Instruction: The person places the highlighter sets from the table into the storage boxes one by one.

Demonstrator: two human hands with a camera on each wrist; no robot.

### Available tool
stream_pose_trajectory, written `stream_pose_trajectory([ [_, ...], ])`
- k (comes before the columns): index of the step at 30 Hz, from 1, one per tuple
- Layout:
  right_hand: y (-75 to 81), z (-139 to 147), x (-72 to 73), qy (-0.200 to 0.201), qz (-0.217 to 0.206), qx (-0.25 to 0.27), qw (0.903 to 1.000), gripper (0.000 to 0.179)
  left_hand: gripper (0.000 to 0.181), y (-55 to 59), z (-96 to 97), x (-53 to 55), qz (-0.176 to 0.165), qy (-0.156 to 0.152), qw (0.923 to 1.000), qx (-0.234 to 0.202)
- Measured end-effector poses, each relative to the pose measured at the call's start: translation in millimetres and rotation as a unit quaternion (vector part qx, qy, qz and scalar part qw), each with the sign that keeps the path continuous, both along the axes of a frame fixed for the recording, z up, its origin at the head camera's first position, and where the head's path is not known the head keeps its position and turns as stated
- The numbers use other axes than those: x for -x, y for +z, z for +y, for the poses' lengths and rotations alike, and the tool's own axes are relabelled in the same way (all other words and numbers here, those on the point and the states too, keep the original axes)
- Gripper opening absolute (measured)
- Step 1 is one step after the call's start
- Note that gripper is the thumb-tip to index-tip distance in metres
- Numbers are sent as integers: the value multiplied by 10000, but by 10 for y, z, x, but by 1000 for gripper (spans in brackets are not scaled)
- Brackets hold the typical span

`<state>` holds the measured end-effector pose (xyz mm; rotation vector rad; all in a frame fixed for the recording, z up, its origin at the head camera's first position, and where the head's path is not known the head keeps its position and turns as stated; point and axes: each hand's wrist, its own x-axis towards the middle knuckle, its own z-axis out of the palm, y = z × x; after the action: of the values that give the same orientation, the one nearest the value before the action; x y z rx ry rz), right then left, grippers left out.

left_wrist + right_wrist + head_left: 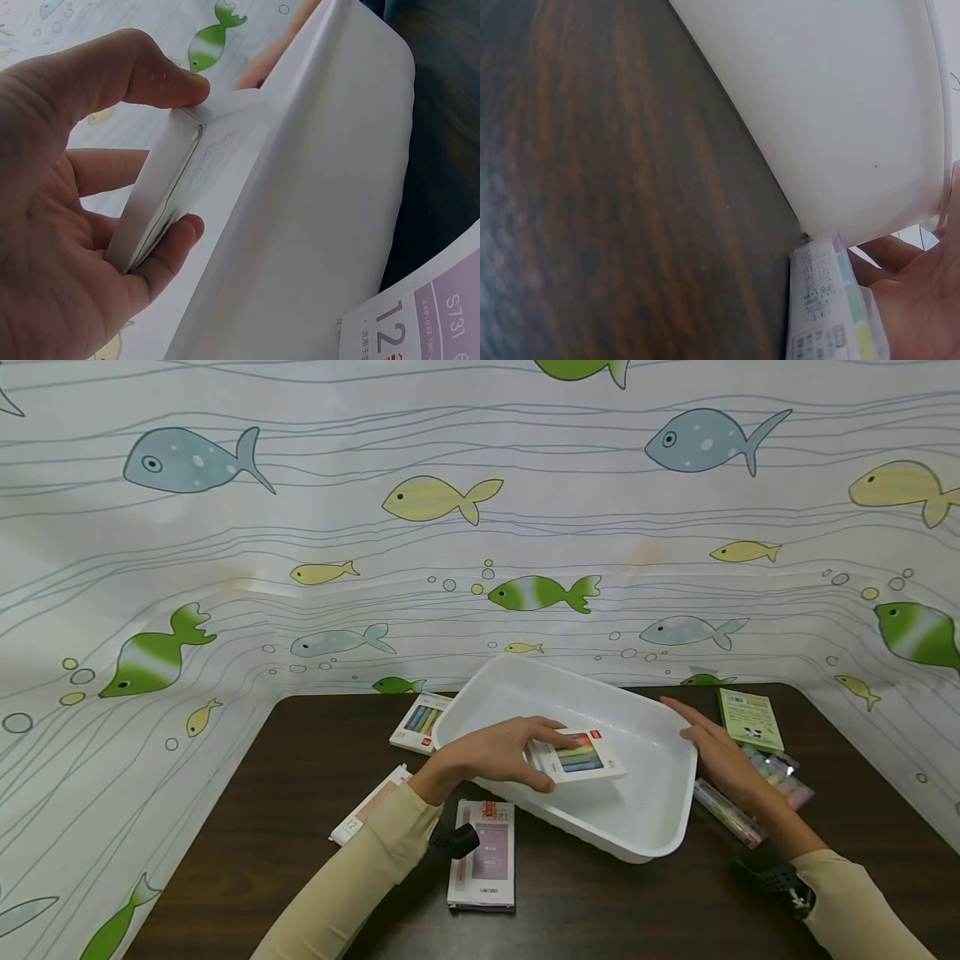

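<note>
My left hand (498, 752) grips a flat white box with coloured sticks pictured on its front (581, 756). In the left wrist view, the thumb and fingers hold opposite edges of this box (161, 195). It is tilted over the inside of a white plastic tub (648, 810). My right hand (723, 760) lies against the tub's right end, its fingers extended along the outside and the thumb at the rim. The right wrist view shows part of that hand (915, 292) beside the tub wall (840, 112); some fingers are hidden.
A similar colour box (420, 722) lies left of the tub. Nearer me are a white box marked 12 (367, 806) and a white-and-purple box (483, 860). At right lie a green box (750, 718), a pack of pastel-coloured items (783, 777) and a slim clear pack (727, 814).
</note>
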<state>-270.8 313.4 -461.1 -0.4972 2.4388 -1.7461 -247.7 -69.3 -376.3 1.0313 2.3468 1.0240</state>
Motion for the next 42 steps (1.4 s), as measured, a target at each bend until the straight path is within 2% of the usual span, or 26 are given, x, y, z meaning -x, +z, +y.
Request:
stream_pose_trajectory([
  [9, -20, 16, 12, 13, 31, -122, 9999, 52, 71, -30, 8, 5, -112, 16, 9998, -159],
  [14, -18, 6, 18, 22, 35, -47, 10000, 52, 71, -14, -1, 3, 56, 211, 9996, -169],
  [19, -7, -9, 20, 68, 84, -15, 9999, 52, 69, 22, -19, -34, 268, 227, 9994, -73],
  [23, -8, -16, 17, 91, 18, 60, 9999, 51, 69, 69, -31, -122, 392, 234, 9990, 20],
  [30, -35, 46, -2, 99, 128, 12, 9999, 52, 68, 255, -102, -326, 866, 178, 9960, 115],
  [34, -41, 46, -2, 157, 133, 0, 9998, 52, 65, 295, -228, -384, 885, 418, 9951, 169],
  [42, -31, 19, 11, 196, 231, -41, 9995, 52, 59, 303, -565, -383, 972, 1021, 9899, 146],
])
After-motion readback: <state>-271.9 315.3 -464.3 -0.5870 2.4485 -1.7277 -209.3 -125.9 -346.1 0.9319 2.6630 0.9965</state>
